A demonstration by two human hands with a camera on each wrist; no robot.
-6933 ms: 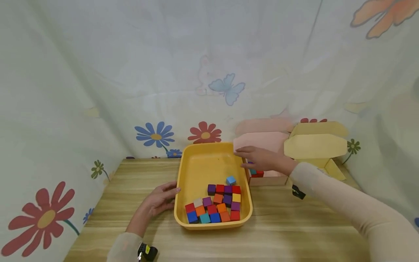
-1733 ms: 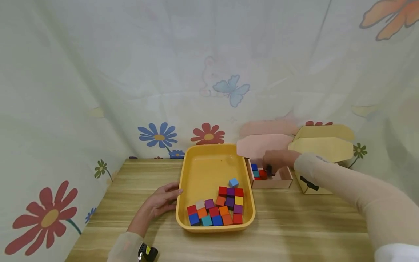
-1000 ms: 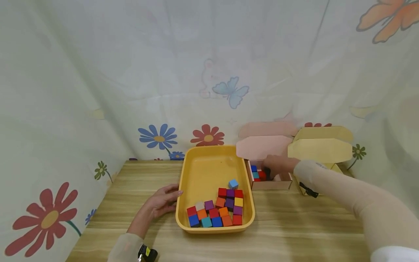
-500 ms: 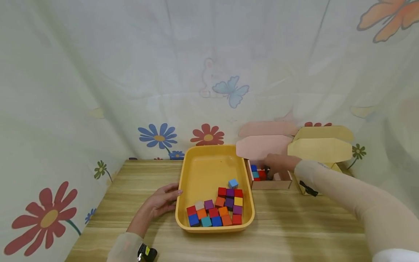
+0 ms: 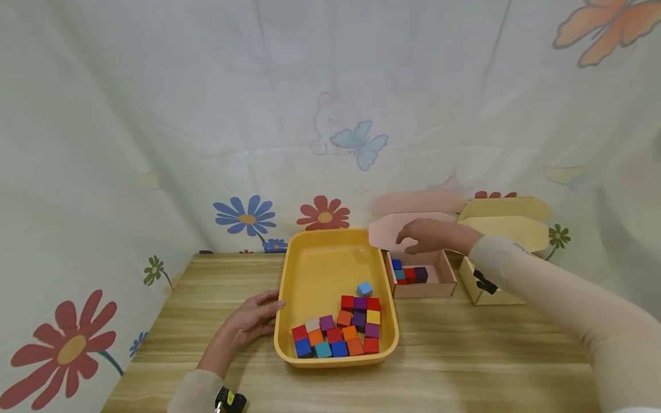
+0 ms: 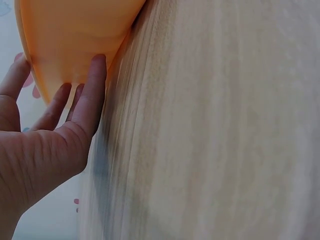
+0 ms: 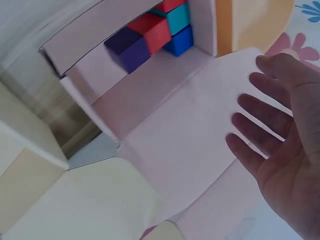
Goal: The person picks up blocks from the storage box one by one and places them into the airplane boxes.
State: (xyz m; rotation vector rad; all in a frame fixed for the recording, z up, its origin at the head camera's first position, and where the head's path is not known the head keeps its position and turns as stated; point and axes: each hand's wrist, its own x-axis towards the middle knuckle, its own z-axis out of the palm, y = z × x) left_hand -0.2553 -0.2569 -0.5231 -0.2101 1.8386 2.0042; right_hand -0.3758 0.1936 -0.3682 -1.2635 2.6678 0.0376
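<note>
My right hand hovers over the pink box, in front of its raised lid. Its fingers are spread and hold nothing in the right wrist view. Inside the box, a dark purple cube sits beside a red cube. Left of them are a teal cube, a blue cube and a partly hidden red one. With extended fingers, my left hand touches the left side of the yellow tray. Several coloured cubes lie together at the tray's near end, a light blue cube behind them.
A yellow box with its lid up stands right of the pink box, partly hidden by my right forearm. Both boxes and the tray rest on a wood-grain table. Behind it hangs a flower-printed curtain.
A dark purple cube from the tray's back row is now in the pink box. My right hand has let go of it and risen up and away. My left hand stays at the tray.
</note>
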